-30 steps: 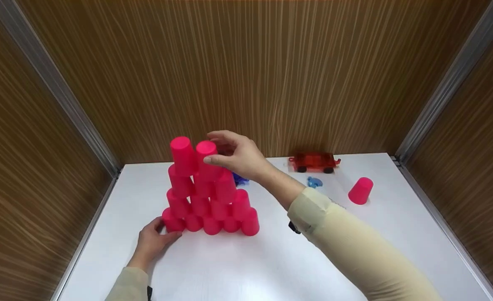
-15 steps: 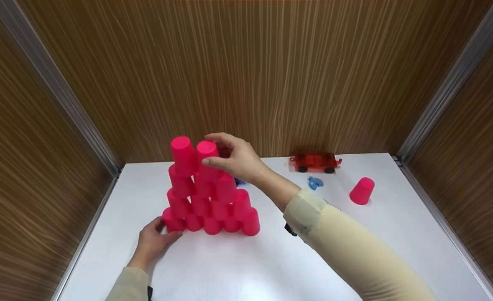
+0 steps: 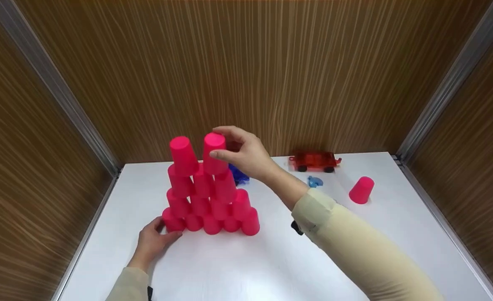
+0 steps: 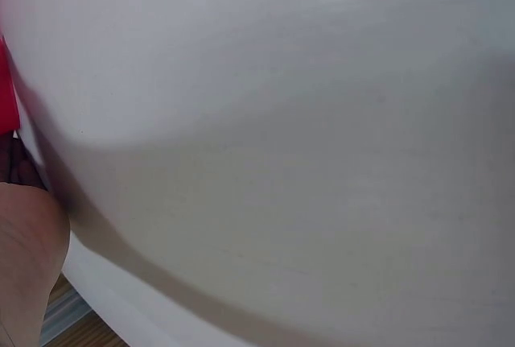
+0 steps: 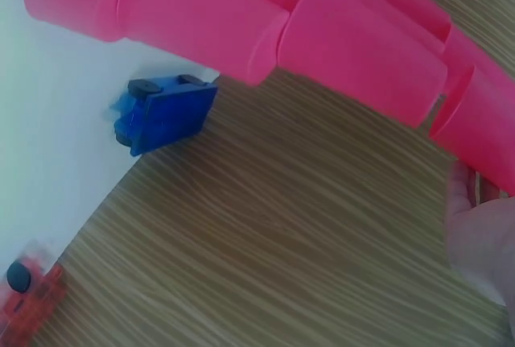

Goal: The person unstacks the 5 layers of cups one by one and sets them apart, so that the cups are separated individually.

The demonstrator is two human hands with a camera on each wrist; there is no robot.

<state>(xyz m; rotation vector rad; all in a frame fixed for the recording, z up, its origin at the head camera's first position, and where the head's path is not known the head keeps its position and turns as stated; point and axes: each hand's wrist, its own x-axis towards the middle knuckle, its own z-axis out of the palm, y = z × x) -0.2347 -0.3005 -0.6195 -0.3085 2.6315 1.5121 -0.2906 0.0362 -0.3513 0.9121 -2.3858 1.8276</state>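
Observation:
Upside-down pink cups stand in a tiered pyramid on the left half of the white table, in the head view. My right hand pinches one pink cup between thumb and fingers at the top tier. In the right wrist view a small gap shows between that cup's rim and the cup below. Left of it, another top-tier cup stands by itself. My left hand holds the bottom-left cup between thumb and fingers. The left wrist view catches only an edge of that cup.
A single pink cup stands upside down at the right. Near the back wall is a see-through red toy car, with a small light-blue piece in front. A blue wheeled toy lies behind the pyramid.
My right hand has raised its cup and shifted it to the right, widening the gap to the other top cup. The left hand stays at the bottom-left cup.

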